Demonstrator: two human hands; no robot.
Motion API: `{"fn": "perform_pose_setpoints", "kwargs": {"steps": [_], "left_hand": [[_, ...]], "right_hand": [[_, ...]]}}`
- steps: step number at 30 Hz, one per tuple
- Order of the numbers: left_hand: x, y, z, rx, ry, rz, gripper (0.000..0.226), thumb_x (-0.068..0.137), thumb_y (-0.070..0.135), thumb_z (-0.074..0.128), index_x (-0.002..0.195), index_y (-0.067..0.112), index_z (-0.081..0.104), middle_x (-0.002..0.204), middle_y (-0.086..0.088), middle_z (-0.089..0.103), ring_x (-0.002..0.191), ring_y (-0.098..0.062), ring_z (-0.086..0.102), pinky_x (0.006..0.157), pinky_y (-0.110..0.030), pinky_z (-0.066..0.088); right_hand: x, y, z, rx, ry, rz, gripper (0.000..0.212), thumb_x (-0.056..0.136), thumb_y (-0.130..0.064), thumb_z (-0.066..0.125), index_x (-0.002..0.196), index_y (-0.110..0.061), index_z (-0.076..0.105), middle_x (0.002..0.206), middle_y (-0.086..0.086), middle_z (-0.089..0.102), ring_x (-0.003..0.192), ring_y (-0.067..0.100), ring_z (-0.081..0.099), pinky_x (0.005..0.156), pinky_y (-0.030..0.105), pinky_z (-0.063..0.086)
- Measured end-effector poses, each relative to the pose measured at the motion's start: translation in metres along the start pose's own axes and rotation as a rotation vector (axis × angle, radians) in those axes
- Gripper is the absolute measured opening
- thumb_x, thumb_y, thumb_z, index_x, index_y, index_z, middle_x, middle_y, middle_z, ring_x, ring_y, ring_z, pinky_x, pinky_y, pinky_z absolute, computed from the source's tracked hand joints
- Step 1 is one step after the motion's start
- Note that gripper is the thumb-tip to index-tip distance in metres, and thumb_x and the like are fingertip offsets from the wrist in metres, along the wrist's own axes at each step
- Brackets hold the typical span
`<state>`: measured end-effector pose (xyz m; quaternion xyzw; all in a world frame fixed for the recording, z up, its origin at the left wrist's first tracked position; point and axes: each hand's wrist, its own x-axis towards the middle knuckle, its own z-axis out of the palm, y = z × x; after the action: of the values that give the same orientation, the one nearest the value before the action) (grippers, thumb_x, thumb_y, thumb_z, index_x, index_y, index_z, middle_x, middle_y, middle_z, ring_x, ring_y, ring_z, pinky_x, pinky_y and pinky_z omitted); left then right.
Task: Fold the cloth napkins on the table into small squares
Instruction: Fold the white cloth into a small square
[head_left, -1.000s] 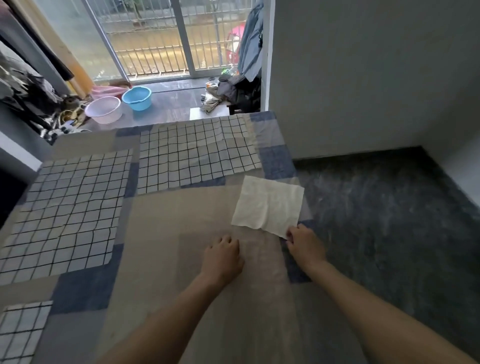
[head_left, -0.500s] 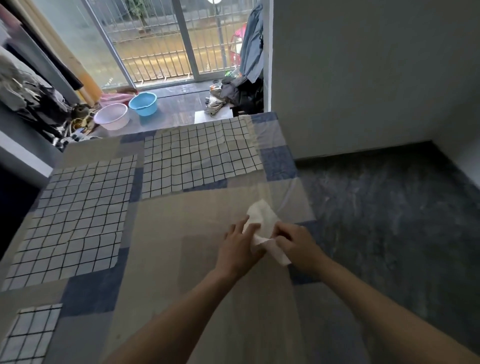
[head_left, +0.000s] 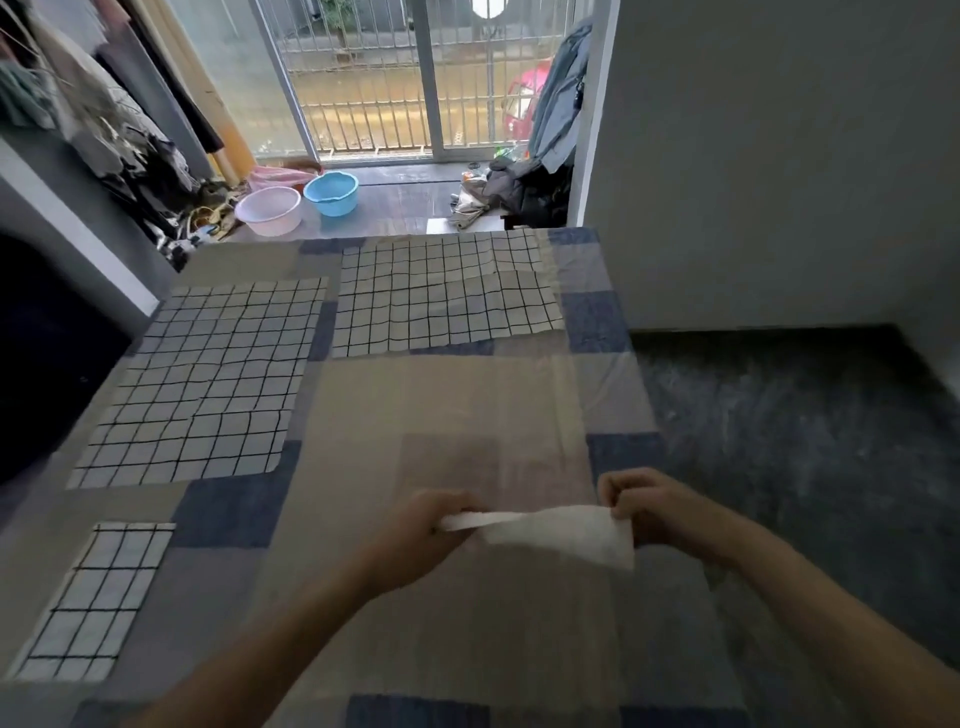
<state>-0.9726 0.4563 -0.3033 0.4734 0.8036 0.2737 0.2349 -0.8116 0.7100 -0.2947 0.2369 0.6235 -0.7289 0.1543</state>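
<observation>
A small white cloth napkin (head_left: 561, 532) hangs stretched between my two hands, lifted just above the table's near right part. My left hand (head_left: 431, 530) pinches its left end, where the cloth is bunched thin. My right hand (head_left: 652, 506) pinches its right corner, and a flap droops below that hand. The table (head_left: 363, 415) is covered by a patchwork cloth of beige, blue and black-gridded squares.
The table's right edge drops to a dark floor (head_left: 805, 441). A grey wall (head_left: 779, 156) stands at the back right. Beyond the table's far edge are a pink basin (head_left: 268, 210), a blue basin (head_left: 332, 193) and piled clothes (head_left: 519, 192) by a barred glass door.
The napkin lay flat near the table's right edge; both hands gathered it, lifted it and pulled it toward me, and it is now stretched between them.
</observation>
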Motion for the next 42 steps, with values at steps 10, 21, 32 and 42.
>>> {"fn": "perform_pose_setpoints", "kwargs": {"steps": [10,21,32,42], "left_hand": [[-0.018,-0.046,-0.012,-0.090,-0.449,-0.173,0.025,0.094,0.027,0.052,0.069,0.026,0.054,0.070,0.006,0.049,0.063,-0.001,0.045,0.063,-0.027,0.035],[0.052,-0.080,-0.005,0.349,0.243,-0.375,0.060,0.091,0.017,0.055,0.146,0.012,0.032,0.155,-0.012,0.024,0.137,-0.033,0.029,0.110,-0.043,0.033],[0.029,-0.094,0.096,0.318,0.171,0.108,0.057,0.094,0.019,0.038,0.150,0.015,0.030,0.160,-0.005,0.022,0.148,-0.022,0.018,0.120,-0.041,0.013],[-0.013,-0.145,0.091,0.434,0.158,-0.349,0.058,0.100,0.048,0.018,0.155,0.035,0.005,0.163,0.005,-0.002,0.149,-0.015,-0.011,0.117,-0.043,-0.008]], "right_hand": [[0.019,-0.006,0.016,-0.664,-0.208,0.381,0.007,0.088,-0.007,0.059,0.083,-0.012,0.059,0.076,0.006,0.070,0.042,0.009,0.045,0.039,0.020,0.033],[0.097,0.004,0.059,-0.689,0.602,-0.038,0.045,0.088,-0.004,0.049,0.134,-0.004,0.046,0.129,0.017,0.048,0.114,0.032,0.051,0.093,0.037,0.044],[0.136,0.108,0.125,-1.180,0.527,-0.205,0.058,0.094,-0.027,0.041,0.149,-0.012,0.030,0.156,0.008,0.030,0.145,0.022,0.023,0.116,0.037,0.009],[0.117,0.119,0.077,-1.265,0.647,-0.079,0.064,0.093,-0.046,0.028,0.151,-0.017,0.028,0.159,0.006,0.021,0.145,0.020,0.015,0.114,0.043,0.009]]}}
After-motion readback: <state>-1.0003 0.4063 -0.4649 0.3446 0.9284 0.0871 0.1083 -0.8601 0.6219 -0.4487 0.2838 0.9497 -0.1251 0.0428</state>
